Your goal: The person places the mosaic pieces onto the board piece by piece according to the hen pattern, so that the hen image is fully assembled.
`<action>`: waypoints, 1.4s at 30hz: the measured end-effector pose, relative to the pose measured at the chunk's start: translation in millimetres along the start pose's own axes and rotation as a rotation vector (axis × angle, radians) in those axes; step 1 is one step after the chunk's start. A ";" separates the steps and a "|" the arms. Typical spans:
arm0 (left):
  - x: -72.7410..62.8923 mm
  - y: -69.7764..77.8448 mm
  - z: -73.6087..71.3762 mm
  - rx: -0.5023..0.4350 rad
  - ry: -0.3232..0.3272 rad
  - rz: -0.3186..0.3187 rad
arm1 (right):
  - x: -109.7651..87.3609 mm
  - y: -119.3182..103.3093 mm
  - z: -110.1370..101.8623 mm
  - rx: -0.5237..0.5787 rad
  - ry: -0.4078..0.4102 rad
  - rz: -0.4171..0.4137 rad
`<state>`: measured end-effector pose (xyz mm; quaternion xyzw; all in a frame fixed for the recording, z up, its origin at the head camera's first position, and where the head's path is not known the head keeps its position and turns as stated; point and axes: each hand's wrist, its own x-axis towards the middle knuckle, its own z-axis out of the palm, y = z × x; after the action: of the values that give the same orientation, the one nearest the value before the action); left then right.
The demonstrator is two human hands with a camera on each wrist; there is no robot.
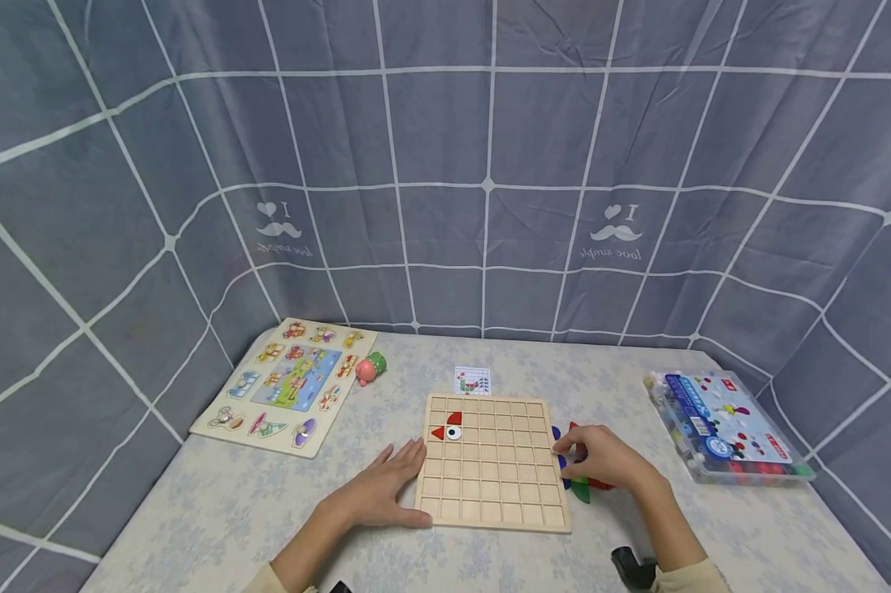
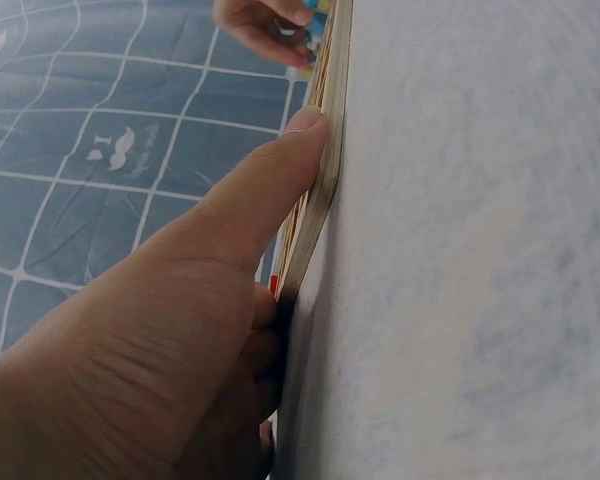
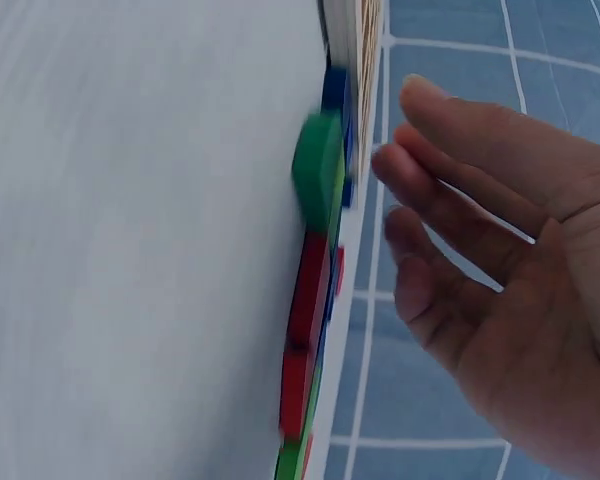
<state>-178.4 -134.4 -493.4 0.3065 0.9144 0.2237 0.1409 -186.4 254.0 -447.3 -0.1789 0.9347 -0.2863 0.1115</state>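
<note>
A wooden grid board [image 1: 490, 473] lies flat on the table, with two red pieces [image 1: 454, 418] and a white round eye piece [image 1: 454, 432] in its upper left squares. At the board's left edge rests my left hand [image 1: 386, 486], its thumb [image 2: 270, 185] by the near corner and its fingers along the side. Just off the right edge, my right hand [image 1: 604, 457] hovers over loose pieces, fingers bent loosely and thumb apart, with nothing seen between them. Beneath it are a green piece [image 3: 318, 170], red pieces [image 3: 308, 290] and blue pieces [image 3: 335, 90], partly hidden in the head view.
Behind the board lies a small picture card [image 1: 473, 380] with a bird on a grid. A wooden picture puzzle [image 1: 249, 432] and a pink-and-green toy [image 1: 370, 368] are at the left. To the right sits a clear plastic box [image 1: 734, 428] of colored parts.
</note>
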 end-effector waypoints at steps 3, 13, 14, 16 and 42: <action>-0.6 1.0 -1.0 -0.002 -0.003 0.004 | -5.9 5.7 -2.6 0.006 -0.028 0.027; -2.8 0.4 1.3 -0.006 -0.010 -0.007 | -11.9 12.0 0.2 0.029 -0.064 0.013; -2.9 0.3 1.5 -0.005 -0.010 -0.008 | -11.6 11.7 0.7 0.031 -0.063 0.013; -3.2 0.6 1.5 -0.008 -0.011 -0.009 | -10.6 11.0 1.8 0.030 -0.057 0.016; 0.1 2.4 -1.2 -0.009 -0.002 -0.006 | -3.1 17.8 0.4 -0.087 0.005 0.049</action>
<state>-177.7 -133.0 -491.2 0.3035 0.9142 0.2270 0.1439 -188.2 268.8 -457.5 -0.1600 0.9505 -0.2432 0.1084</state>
